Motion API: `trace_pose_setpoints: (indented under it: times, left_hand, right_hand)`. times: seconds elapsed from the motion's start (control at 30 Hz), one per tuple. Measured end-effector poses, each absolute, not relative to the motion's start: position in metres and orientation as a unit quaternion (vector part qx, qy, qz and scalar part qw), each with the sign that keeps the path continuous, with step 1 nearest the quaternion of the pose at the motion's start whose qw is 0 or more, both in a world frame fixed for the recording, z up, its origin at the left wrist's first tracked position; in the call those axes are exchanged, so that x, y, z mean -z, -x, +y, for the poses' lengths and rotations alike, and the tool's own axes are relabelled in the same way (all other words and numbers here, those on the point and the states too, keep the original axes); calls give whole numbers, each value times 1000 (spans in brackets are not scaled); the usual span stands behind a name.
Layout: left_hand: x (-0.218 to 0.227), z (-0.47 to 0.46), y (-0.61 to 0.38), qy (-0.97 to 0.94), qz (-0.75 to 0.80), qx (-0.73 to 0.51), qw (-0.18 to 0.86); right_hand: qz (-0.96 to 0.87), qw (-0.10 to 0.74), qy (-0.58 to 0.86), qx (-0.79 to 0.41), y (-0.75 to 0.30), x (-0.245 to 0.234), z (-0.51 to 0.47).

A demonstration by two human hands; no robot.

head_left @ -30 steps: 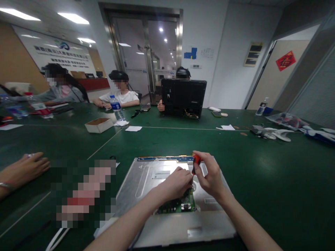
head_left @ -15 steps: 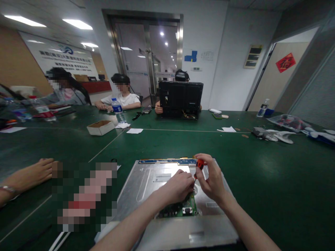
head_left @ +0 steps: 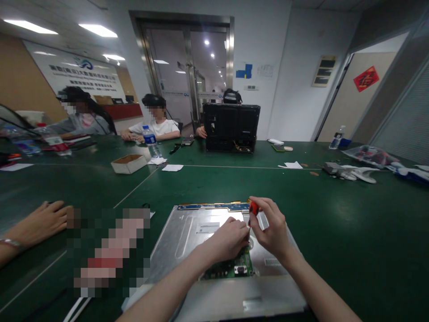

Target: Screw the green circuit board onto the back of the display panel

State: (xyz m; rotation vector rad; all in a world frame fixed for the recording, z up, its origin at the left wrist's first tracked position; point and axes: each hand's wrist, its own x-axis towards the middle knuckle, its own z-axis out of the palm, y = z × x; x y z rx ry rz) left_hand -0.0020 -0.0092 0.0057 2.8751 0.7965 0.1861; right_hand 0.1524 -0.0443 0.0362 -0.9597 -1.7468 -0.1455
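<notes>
My right hand (head_left: 272,227) grips the handle of a red and black screwdriver (head_left: 254,209) between thumb and fingers. Its shaft points down toward my left hand (head_left: 231,238), whose fingers are curled together around the tip. What those left fingers pinch, if anything, is hidden. Both hands are over a silver metal display panel (head_left: 177,237) lying flat on the table. Partly under my left hand is a green circuit board (head_left: 246,264) with a grey connector. A narrow blue board (head_left: 208,207) runs along the panel's far edge.
Across the green table (head_left: 335,232), a person holds up a black monitor casing (head_left: 231,127). A white box (head_left: 130,164) and a water bottle (head_left: 150,142) stand far left. Another person's hand (head_left: 50,219) rests at left, beside a blurred-out item (head_left: 114,250) with white cables.
My right fingers have shifted slightly around the screwdriver handle, while my left hand stays put. Behind the black casing the person's head has tipped down. The other person's hand at left has moved slightly.
</notes>
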Motion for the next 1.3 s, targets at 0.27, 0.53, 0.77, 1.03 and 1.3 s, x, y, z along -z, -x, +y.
trace_pose_setpoints:
  times: [0.27,0.53,0.77,1.03,1.3]
  left_hand:
    - [-4,-9,1,-960,265,-67,51]
    - [-3,-8,1,-960,267,-64,59]
    - [-7,-9,3,-960,264,-59,74]
    - [-1,-7,0,-960,268,-62,60]
    - [0,-7,2,-962,263,-61,44]
  right_hand:
    - [-728,543,412,75,-152,-35,-43]
    - [-734,541,405,61,-153,-34,-44]
    - [-714,563,417,0,-152,-28,-42]
    - [-737,543,400,44,-153,-35,-45]
    - [-735,528,418,76,-153,-36,-44]
